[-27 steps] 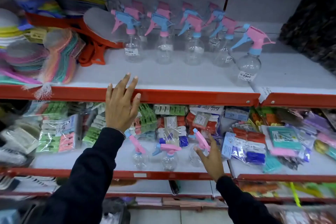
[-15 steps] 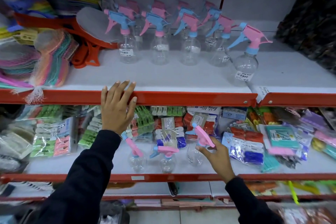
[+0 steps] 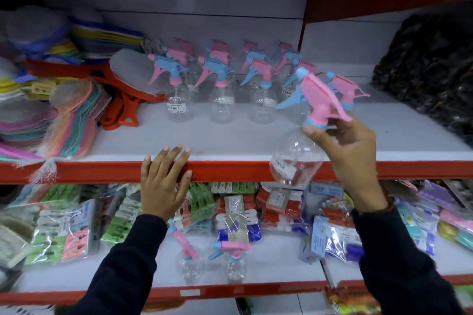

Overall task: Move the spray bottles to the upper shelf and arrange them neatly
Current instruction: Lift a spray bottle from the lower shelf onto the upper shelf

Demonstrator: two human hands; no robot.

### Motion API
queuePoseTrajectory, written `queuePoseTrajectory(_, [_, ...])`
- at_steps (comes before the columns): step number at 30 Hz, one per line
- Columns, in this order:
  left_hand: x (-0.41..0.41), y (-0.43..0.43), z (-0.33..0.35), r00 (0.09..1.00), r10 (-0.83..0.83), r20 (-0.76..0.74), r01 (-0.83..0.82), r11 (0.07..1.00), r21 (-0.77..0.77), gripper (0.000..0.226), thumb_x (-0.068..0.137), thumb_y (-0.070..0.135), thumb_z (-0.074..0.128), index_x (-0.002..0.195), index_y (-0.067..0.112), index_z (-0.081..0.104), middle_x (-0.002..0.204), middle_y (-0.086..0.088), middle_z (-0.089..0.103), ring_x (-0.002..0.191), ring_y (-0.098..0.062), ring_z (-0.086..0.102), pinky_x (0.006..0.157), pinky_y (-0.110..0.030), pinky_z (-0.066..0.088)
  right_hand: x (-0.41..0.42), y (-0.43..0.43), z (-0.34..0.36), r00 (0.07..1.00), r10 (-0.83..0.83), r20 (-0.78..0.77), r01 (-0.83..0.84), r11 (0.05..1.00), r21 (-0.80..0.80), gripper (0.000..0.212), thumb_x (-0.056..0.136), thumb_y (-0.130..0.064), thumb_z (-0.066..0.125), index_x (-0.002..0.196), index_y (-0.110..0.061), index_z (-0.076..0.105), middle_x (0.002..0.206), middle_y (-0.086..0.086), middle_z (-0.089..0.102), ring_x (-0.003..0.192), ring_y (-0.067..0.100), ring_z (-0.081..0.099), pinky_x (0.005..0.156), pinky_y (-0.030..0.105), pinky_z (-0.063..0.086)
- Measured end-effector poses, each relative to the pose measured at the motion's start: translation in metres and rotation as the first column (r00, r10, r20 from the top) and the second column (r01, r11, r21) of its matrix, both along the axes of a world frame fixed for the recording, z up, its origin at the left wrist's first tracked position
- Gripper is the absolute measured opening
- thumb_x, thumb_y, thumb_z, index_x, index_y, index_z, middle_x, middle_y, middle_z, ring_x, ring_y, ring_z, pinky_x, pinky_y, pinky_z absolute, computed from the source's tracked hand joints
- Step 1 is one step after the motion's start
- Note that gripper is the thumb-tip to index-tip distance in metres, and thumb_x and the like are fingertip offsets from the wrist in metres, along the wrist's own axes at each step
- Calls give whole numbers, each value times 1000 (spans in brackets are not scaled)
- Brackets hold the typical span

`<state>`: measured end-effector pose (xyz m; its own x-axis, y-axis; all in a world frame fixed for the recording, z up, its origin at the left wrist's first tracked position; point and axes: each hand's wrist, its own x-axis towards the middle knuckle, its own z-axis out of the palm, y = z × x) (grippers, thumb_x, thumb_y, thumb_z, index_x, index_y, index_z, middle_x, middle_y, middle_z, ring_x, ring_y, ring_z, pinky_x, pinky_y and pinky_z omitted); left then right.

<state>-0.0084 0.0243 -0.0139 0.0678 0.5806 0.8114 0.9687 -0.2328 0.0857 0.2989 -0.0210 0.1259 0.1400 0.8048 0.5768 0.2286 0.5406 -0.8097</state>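
Note:
My right hand (image 3: 350, 153) grips a clear spray bottle with a pink and blue head (image 3: 297, 158) by its neck, tilted, in front of the upper shelf's red front edge (image 3: 230, 171). Several similar spray bottles (image 3: 220, 102) stand in rows at the back of the upper shelf. Two more spray bottles (image 3: 234, 263) stand on the lower shelf (image 3: 276, 258), one partly hidden behind my left sleeve. My left hand (image 3: 163, 181) rests flat over the upper shelf's front edge, holding nothing.
Stacked mesh scrubbers and orange-handled brushes (image 3: 76, 100) fill the upper shelf's left side. A dark bundle (image 3: 430, 71) sits at the right. Bagged clothespins and packets (image 3: 256, 207) crowd the back of the lower shelf. Bare white shelf surface (image 3: 256, 135) lies before the bottle rows.
My right hand has lifted one bottle from the lower shelf up to the upper shelf's edge. My left hand has settled lower onto the red edge.

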Motion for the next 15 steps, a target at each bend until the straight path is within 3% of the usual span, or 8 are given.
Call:
queuePoseTrajectory(3, [-1, 0, 0, 1000, 1, -8, -2, 1000, -3, 42, 98, 41, 31, 131, 23, 48, 130, -5, 57, 125, -21, 41, 113, -32, 10, -9, 37, 14, 996, -83, 23, 82, 994, 69, 27, 73, -30, 76, 97, -25, 64, 89, 0, 66, 78, 14, 57, 69, 21, 47])
queuePoseTrajectory(7, [-2, 2, -1, 1000, 17, -26, -17, 1000, 11, 41, 97, 41, 31, 132, 24, 47, 130, -4, 58, 125, -20, 42, 111, -35, 15, -25, 84, 4, 985, -167, 40, 166, 986, 26, 34, 73, -36, 75, 98, -14, 65, 85, -4, 65, 73, 6, 57, 68, 23, 46])
queuePoseTrajectory(11, [-2, 4, -2, 998, 34, -44, -32, 999, 29, 41, 98, 41, 31, 133, 25, 45, 130, -3, 58, 125, -19, 43, 109, -38, 19, -36, 111, -13, 983, -177, 46, 178, 984, -5, 34, 73, -31, 76, 99, -12, 63, 87, 2, 64, 75, 15, 59, 68, 27, 47])
queuePoseTrajectory(15, [-3, 7, -4, 998, 43, -50, -40, 997, 64, 41, 98, 41, 32, 133, 26, 45, 130, -2, 58, 124, -19, 44, 109, -38, 20, -41, 121, -24, 975, -202, 88, 200, 979, 31, 28, 74, -27, 76, 93, -11, 63, 85, 2, 61, 71, 9, 57, 61, 8, 42])
